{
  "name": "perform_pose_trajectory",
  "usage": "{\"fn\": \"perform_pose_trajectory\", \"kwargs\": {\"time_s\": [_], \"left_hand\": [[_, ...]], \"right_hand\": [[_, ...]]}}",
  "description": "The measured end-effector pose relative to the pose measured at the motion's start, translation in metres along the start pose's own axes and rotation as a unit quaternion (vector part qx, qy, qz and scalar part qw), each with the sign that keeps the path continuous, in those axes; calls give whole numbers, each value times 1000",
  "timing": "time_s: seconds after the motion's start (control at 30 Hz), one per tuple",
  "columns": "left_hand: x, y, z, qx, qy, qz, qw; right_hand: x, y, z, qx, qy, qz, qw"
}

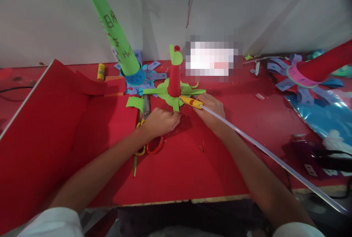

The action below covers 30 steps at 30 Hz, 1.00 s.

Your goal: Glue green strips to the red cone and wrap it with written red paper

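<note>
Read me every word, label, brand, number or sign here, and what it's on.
"日", on the green tube; the characters beside and below it are unclear.
"Hap", lower on that tube; the rest is unclear.
Too small or blurred to read: the print on the yellow stick, pink band and purple box.

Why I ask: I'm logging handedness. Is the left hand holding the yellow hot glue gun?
No, the yellow hot glue gun is in the right hand.
</note>
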<state>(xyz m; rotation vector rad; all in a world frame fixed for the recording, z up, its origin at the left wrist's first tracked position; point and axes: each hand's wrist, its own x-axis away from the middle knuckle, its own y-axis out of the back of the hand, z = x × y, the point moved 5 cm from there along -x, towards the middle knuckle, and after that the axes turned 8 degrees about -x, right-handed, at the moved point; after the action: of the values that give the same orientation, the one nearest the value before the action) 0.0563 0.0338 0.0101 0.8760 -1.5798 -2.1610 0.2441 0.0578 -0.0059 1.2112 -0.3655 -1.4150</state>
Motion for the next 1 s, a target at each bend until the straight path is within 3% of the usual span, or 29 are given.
{"fn": "perform_pose_trajectory", "kwargs": {"time_s": [0.37,1.0], "left_hand": [[1,1,0,-16,-6,-20,1000],[1,-1,0,-15,0,-2,1000]], "right_hand": [[-1,2,2,14,-7,-5,1000],[0,-2,3,1,9,1,1000]]}}
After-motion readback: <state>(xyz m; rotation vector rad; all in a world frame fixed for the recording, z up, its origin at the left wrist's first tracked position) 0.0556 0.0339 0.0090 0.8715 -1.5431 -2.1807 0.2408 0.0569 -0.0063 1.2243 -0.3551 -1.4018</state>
